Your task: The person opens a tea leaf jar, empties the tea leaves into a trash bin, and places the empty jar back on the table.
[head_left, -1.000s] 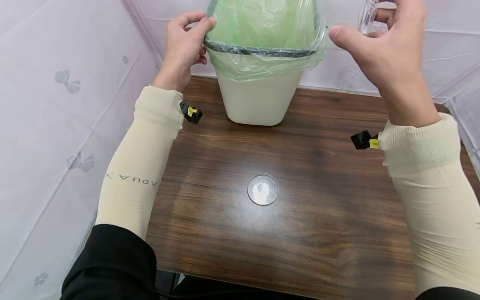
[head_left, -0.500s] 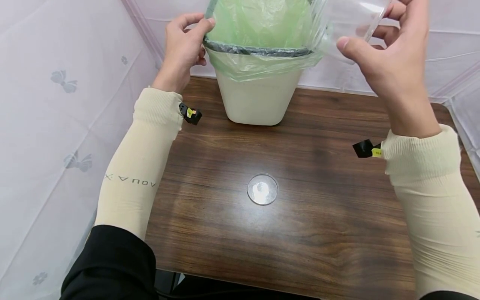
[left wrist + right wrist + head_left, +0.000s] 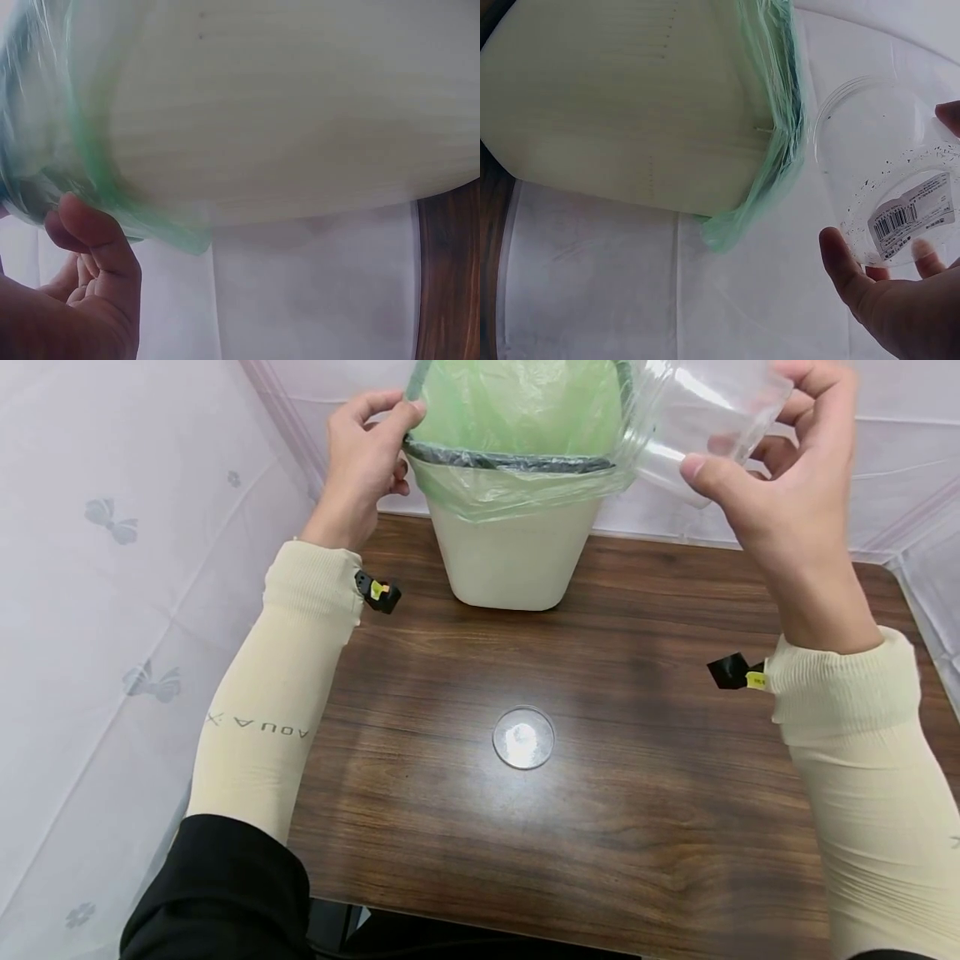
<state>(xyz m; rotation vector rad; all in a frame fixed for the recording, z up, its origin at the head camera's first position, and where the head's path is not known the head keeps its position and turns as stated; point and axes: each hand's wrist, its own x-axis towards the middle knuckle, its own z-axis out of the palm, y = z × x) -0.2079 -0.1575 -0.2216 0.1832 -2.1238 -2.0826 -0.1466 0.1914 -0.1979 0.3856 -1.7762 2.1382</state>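
At the far side of the table stands a cream trash bin (image 3: 517, 556), lined with a green plastic bag (image 3: 525, 410). My left hand (image 3: 363, 460) grips its left rim, thumb on the bag's edge. My right hand (image 3: 787, 493) holds a clear plastic jar (image 3: 697, 427) near its base. The jar lies tilted on its side, its mouth by the bin's right rim. In the right wrist view, dark specks and a barcode label (image 3: 911, 214) show on the jar. A clear round lid (image 3: 523, 737) lies on the table between my forearms.
The brown wooden table (image 3: 600, 827) carries the bin and lid. White patterned sheeting (image 3: 135, 610) rises close on the left, and pale sheeting also hangs behind the bin and to the right.
My right hand has moved down and slightly towards me, and the jar has turned so more of its side shows. My left hand has stayed on the rim, and the lid lies still.
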